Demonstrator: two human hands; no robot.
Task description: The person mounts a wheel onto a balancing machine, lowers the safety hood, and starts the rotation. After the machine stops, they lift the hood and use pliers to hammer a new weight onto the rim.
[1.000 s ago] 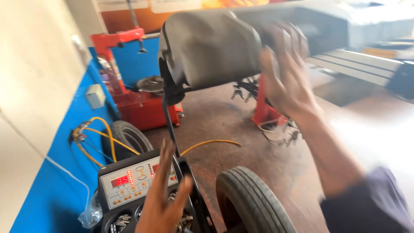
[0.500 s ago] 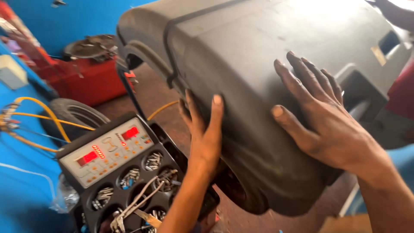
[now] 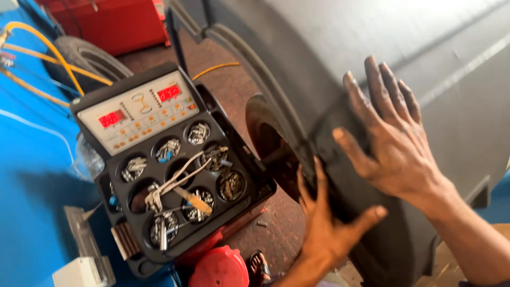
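Observation:
A big dark grey hood of a wheel-balancing machine fills the right half of the head view. My right hand lies flat on its outer face with the fingers spread. Lower down, my left hand rests against the hood's lower edge, thumb stretched out to the right. Neither hand holds anything. A dark wheel shows partly beneath the hood, just left of my left hand.
The machine's black tray has round cups of metal weights, a plier-like tool and a panel with red displays. A red round cap, a sandalled foot, a tyre, yellow hoses and a red machine surround it.
The hood has swung down from overhead and now covers the wheel. Both hands stayed on it, and my view has dropped lower and closer to the tray.

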